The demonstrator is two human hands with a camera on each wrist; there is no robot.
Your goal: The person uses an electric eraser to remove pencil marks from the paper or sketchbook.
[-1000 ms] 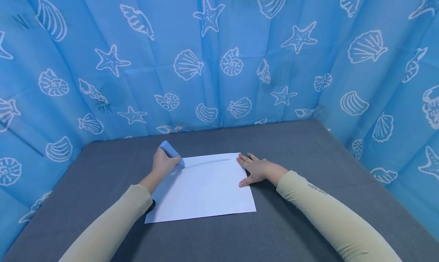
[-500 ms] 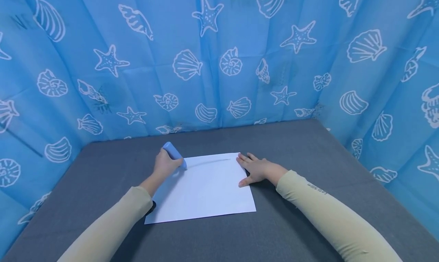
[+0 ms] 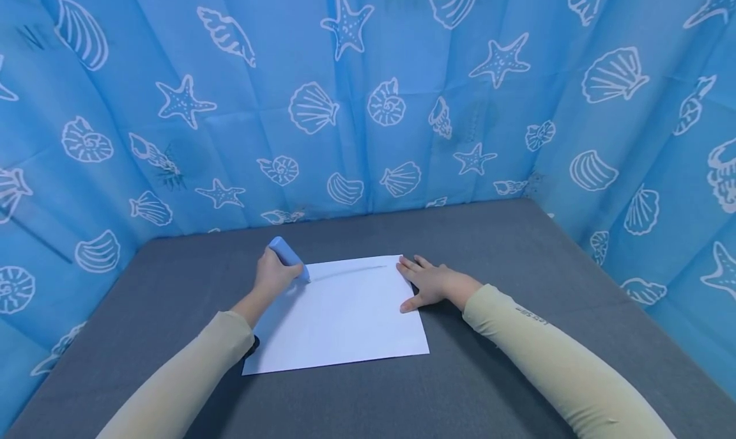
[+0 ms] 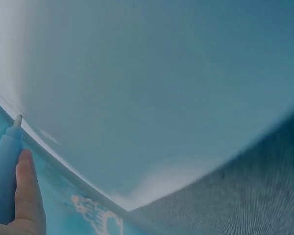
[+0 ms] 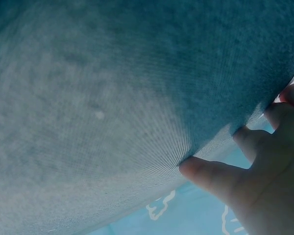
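My left hand (image 3: 273, 274) grips a thick light-blue pen (image 3: 287, 254), tilted so its tip meets a white sheet of paper (image 3: 351, 327) near the upper left edge. From that tip a thin grey line (image 3: 351, 272) runs right across the upper part of the sheet. The left wrist view shows the pen's narrow grey tip (image 4: 18, 121) and one finger (image 4: 28, 191) along its barrel. My right hand (image 3: 430, 282) lies spread over the sheet's right edge, fingertips on the upper right corner and thumb lower down. In the right wrist view its fingers (image 5: 213, 176) are extended, pressing downward.
Dark grey cloth covers the table (image 3: 477, 241) around the sheet. A blue curtain (image 3: 368, 138) with white shells and starfish stands along the back and sides. A black band (image 3: 253, 345) shows under the left wrist.
My left hand has shifted slightly right and down with the pen, then back to the left end of the line. The right hand and the paper have stayed put.
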